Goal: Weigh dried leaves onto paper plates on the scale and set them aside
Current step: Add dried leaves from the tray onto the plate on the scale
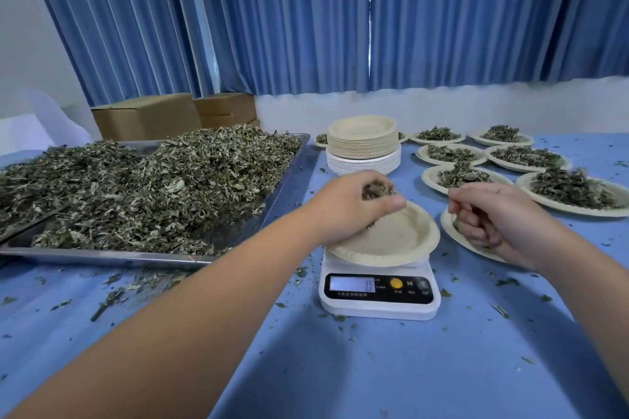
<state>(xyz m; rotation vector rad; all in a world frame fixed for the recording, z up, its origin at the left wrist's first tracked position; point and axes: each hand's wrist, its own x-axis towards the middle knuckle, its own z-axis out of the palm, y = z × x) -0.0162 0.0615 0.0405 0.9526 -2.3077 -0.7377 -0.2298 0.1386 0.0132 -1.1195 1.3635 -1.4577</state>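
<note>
A long steel tray (pixel 102 257) heaped with loose dried grey-green leaves (pixel 153 187) runs off the left edge, so its full extent is not visible. On the blue-covered counter (pixel 374 367), the left hand (pixel 354 206) hovers over the near-left rim of an empty beige paper plate (pixel 391 235) on a small white digital scale (pixel 377 292). Its fingers are clamped round a clump of leaves (pixel 376 190), mostly hidden in the grip. The scale's display is too blurred to read. The right hand (pixel 493 218) curls inward, and I cannot tell whether its fingers hold anything. It covers much of another pale paper plate (pixel 449 224). Filled paper plates (pixel 575 192) lie beyond it.
</note>
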